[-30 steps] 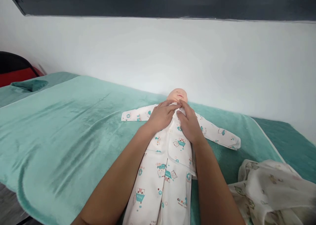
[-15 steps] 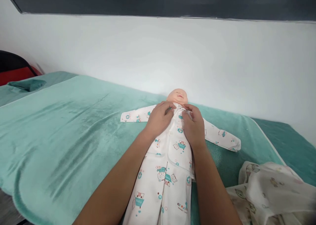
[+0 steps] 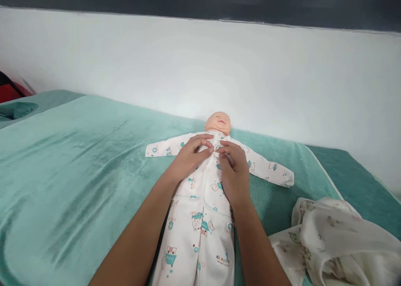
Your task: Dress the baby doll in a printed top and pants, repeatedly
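A baby doll [image 3: 218,122] lies on its back, head toward the wall, dressed in a white printed jacket [image 3: 188,189] and matching trousers [image 3: 184,236]. Its sleeves stretch out to both sides. At the upper chest my left hand [image 3: 191,155] pinches the jacket's front edge between thumb and fingers. My right hand [image 3: 233,162] grips the opposite edge just beside it, with the fingertips of both hands nearly meeting. The fastening between the fingertips is too small to make out.
A green plush blanket [image 3: 94,160] covers the surface under the doll. Crumpled white printed cloth [image 3: 338,236] is heaped at the lower right. Behind rises a white wall [image 3: 156,60] with a dark ledge above. Something red and black [image 3: 9,89] stands at the far left.
Both hands have moved from the collar slightly down the chest and drawn together at the jacket's front edges. The whole view has shifted a little, so the doll appears further left.
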`<state>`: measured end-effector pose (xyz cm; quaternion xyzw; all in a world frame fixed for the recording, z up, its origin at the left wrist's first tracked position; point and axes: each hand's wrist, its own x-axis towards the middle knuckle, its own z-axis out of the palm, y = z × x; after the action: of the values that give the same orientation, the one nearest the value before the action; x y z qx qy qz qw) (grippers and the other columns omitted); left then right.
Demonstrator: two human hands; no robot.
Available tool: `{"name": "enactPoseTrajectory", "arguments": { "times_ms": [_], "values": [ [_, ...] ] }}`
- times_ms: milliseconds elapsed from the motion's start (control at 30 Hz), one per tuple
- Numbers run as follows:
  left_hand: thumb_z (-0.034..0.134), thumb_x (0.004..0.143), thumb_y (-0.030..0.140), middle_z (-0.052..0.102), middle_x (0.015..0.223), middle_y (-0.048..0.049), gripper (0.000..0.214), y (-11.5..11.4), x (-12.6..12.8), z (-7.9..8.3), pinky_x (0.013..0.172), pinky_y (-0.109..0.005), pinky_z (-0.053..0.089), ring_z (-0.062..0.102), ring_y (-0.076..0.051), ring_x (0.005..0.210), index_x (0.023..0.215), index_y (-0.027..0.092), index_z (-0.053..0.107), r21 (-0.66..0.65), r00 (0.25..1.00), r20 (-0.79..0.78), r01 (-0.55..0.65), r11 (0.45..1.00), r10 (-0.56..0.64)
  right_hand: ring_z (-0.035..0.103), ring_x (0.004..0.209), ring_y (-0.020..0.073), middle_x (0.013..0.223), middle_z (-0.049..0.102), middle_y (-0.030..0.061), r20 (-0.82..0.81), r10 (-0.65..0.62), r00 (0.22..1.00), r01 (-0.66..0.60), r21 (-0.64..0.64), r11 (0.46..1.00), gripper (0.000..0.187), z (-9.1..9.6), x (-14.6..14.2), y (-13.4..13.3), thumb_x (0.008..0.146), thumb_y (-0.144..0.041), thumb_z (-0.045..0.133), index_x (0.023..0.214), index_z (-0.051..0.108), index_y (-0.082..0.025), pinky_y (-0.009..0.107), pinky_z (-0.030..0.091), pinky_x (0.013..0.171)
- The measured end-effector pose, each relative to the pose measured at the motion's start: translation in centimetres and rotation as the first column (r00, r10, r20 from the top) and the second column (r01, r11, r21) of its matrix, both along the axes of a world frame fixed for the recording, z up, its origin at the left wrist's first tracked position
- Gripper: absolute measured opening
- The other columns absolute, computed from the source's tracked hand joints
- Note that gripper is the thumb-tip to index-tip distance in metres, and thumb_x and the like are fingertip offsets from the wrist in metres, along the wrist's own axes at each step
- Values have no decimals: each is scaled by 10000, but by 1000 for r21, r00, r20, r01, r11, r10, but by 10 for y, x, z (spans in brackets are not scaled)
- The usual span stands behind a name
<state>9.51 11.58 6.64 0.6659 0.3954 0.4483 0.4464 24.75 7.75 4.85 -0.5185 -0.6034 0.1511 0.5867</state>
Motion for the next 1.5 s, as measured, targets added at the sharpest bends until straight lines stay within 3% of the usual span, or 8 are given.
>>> {"name": "enactPoseTrajectory", "arguments": {
  "times_ms": [267, 567, 767, 1067, 1300, 1500],
  "values": [
    [627, 910, 319, 584, 1453, -1, 103, -1, -3, 0, 1147, -425, 347, 483, -233, 1388, 862, 257, 695, -1, 999, 33, 22, 1000, -22, 574, 1232, 222, 1257, 666, 46, -67, -57, 996, 54, -39, 998, 263, -8, -3, -11, 923, -198, 532, 945, 780, -284, 472, 436, 1095],
    [621, 920, 302, 589, 1456, -8, 177, 3, -7, -9, 1114, -420, 400, 522, -222, 1354, 1036, 293, 755, 30, 998, 53, 30, 999, -31, 508, 1324, 227, 1340, 648, -19, 16, 75, 997, -74, -64, 995, 350, -5, 3, -9, 907, -161, 542, 1018, 794, -377, 518, 397, 1141],
    [636, 921, 337, 593, 1449, -1, 172, 4, -8, -8, 1155, -414, 378, 501, -216, 1384, 1028, 305, 767, 5, 997, 67, 48, 999, -48, 499, 1326, 226, 1344, 642, -9, 42, 74, 996, -70, -84, 994, 314, -3, 4, -8, 921, -164, 528, 982, 781, -339, 529, 393, 1143],
    [641, 927, 364, 593, 1437, 8, 146, 3, -5, -5, 1134, -427, 398, 512, -224, 1363, 1000, 318, 759, 39, 1000, -3, 23, 999, -22, 496, 1335, 238, 1349, 628, 3, 98, 70, 993, -62, -87, 994, 251, -4, 5, -6, 919, -192, 516, 954, 736, -308, 524, 380, 1152],
    [643, 921, 342, 540, 1493, 24, 193, 0, -6, -1, 1207, -423, 347, 410, -232, 1456, 1054, 361, 782, 109, 987, -152, 70, 992, -53, 382, 1447, 227, 1533, 473, 49, 176, 45, 983, -30, -85, 996, 381, -4, 3, -8, 932, -203, 459, 1281, 580, -296, 518, 307, 1205],
    [578, 937, 275, 519, 1514, 32, 249, -1, -5, 0, 1227, -435, 319, 381, -224, 1477, 1053, 360, 781, 139, 976, -204, 104, 985, -75, 363, 1452, 236, 1506, 490, 59, 219, 40, 975, -9, -138, 990, 275, -3, 2, -7, 918, -202, 435, 1123, 601, -278, 523, 288, 1201]
  ]
}}
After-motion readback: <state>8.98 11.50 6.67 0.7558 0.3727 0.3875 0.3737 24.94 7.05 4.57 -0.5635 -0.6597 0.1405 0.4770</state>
